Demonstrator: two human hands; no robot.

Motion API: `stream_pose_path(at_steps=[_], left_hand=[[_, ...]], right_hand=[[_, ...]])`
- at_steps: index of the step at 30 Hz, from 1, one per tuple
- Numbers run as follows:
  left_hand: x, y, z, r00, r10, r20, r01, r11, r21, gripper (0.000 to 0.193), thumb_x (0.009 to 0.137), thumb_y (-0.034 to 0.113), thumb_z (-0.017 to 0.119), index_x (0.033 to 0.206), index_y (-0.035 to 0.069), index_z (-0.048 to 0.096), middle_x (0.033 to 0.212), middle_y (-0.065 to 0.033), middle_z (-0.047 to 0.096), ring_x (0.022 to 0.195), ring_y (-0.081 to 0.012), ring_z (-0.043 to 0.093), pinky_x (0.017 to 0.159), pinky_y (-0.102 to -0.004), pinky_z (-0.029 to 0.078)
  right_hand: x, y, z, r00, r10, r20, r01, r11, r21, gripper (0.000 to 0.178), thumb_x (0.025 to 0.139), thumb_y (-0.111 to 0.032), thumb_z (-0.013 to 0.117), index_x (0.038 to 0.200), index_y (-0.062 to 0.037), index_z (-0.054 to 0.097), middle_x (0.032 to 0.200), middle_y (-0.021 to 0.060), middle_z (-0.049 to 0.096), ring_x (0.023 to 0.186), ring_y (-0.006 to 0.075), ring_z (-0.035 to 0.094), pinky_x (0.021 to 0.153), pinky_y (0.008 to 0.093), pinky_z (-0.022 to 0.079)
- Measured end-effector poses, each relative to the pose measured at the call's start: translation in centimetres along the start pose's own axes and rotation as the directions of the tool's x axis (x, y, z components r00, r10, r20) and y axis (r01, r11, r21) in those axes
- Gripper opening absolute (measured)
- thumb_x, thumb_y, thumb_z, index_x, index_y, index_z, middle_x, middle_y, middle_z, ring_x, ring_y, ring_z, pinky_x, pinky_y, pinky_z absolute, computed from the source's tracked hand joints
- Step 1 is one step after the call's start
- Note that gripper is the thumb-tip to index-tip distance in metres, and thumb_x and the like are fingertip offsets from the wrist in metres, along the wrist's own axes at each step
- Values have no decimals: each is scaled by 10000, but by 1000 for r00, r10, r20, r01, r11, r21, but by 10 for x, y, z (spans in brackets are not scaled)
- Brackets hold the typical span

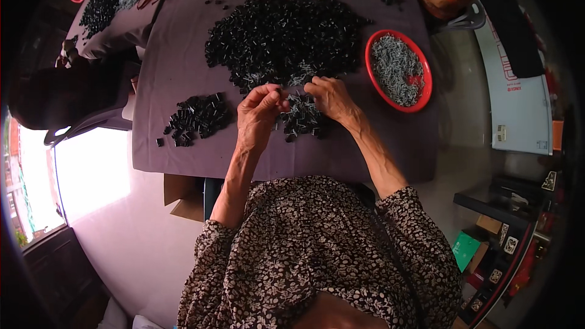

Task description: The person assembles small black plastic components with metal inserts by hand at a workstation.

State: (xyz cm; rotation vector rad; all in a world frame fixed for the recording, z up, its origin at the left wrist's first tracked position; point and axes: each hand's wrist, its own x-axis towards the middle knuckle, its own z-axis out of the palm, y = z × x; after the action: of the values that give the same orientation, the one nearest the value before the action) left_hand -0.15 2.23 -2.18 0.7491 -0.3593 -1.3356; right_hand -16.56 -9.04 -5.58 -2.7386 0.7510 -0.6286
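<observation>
1. Spreading beneath everything, a cloth-covered tabletop (381, 152) is carrying several groups of small pieces.
2. A broad black heap (286, 33) is sprawling across its middle, with slender grey pieces (301, 74) lying along the near edge.
3. Over on the right, a red bowl (409, 108) is holding many more grey pieces.
4. A smaller black pile (198, 119) is sitting toward the left side.
5. The left hand (257, 113) is holding thumb and fingers together, apparently pinching something.
6. Across from it, the right hand (332, 99) is curling its fingers inward; whether its grip is clamping on anything, I am not able to tell.
7. Between and just below them, a mixed cluster (300, 116) of black and grey pieces is lying.
8. Showing at the left fingertips, a small dark piece (278, 90) is seemingly being handled singly; the next move is probably calling for a steady left pinch and careful right-hand fingertip control.
</observation>
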Motion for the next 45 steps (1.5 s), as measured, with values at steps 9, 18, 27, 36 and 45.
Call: stream_pose_path(at_steps=[9, 18, 27, 36, 45], left_hand=[[-1, -4, 5, 979, -49, 197, 65, 995, -79, 159, 849, 92, 555, 986, 14, 573, 845, -88, 570, 755, -164, 547, 714, -301, 466], [-3, -1, 18, 993, -36, 114, 17, 987, 162, 167, 827, 83, 593, 967, -8, 590, 860, -88, 617, 736, -151, 585, 711, -279, 494], [-5, 6, 20, 993, -20, 117, -12, 963, 268, 160, 825, 78, 598, 957, -11, 611, 863, -81, 630, 736, -138, 596, 722, -267, 488], [-6, 11, 27, 990, 74, 117, -129, 792, 596, 168, 818, 75, 600, 954, -23, 615, 819, -51, 632, 728, -99, 582, 700, -233, 476], [9, 15, 46, 991, 117, 71, -136, 862, 489, 188, 821, 84, 605, 967, -34, 601, 800, -62, 631, 685, -108, 596, 665, -227, 479]], right_hand=[[1, -23, -45, 977, 207, -58, -169, 906, 389, 212, 589, 55, 531, 776, -41, 502, 713, 88, 541, 668, 223, 555, 582, 314, 432], [18, -62, -84, 937, 312, 156, -312, 550, 775, 235, 616, 80, 466, 812, -21, 547, 761, 1, 561, 719, 66, 521, 677, 220, 437], [21, -63, -77, 948, 290, 133, -292, 621, 728, 294, 640, 98, 491, 896, -32, 559, 759, 2, 557, 724, 65, 529, 671, 215, 449], [34, -71, -89, 998, 53, -35, -33, 906, 421, 323, 598, 103, 485, 893, -25, 511, 726, 90, 556, 643, 186, 564, 584, 288, 479], [56, -59, -105, 995, 33, 99, -69, 915, 398, 329, 585, 114, 463, 879, -26, 505, 694, 65, 554, 651, 172, 567, 606, 300, 472]])
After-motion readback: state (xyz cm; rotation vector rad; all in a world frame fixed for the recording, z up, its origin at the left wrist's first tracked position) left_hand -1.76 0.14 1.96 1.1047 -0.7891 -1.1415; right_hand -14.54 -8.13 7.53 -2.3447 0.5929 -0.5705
